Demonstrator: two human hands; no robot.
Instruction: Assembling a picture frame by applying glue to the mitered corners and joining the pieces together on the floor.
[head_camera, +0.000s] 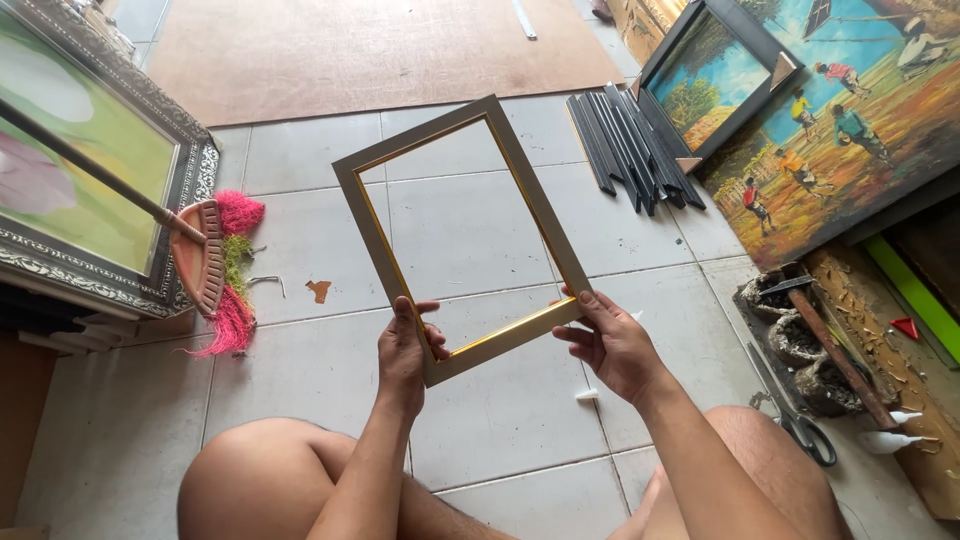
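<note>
Tiled floor (300, 150), seen from above, with a brown board (370, 50) lying at 12 o'clock. Large painting (860, 120) of figures in a field leaning at 2 o'clock; a smaller framed landscape (705, 75) rests against it. Ornate framed picture (90, 190) at 9 o'clock, with a broom (215, 270) of pink and green bristles propped beside it. Empty frame (455, 235), grey with a gold inner edge, held tilted above the floor at centre, its far corner toward 12 o'clock. Bundle of dark mouldings (630, 145) on the floor at 1 o'clock, just beyond the frame. Left hand (403, 350) closed on the frame's near corner, thumb over the front face. Right hand (615, 345) closed on the near right corner, fingers curled under the edge. Bare knees at 6 o'clock, below both hands. Hammer (825, 335) lying across grey lumps at 4 o'clock; scissors (805, 432) on the floor just beside them. Small orange chip (319, 290) on a tile, between broom and frame
</note>
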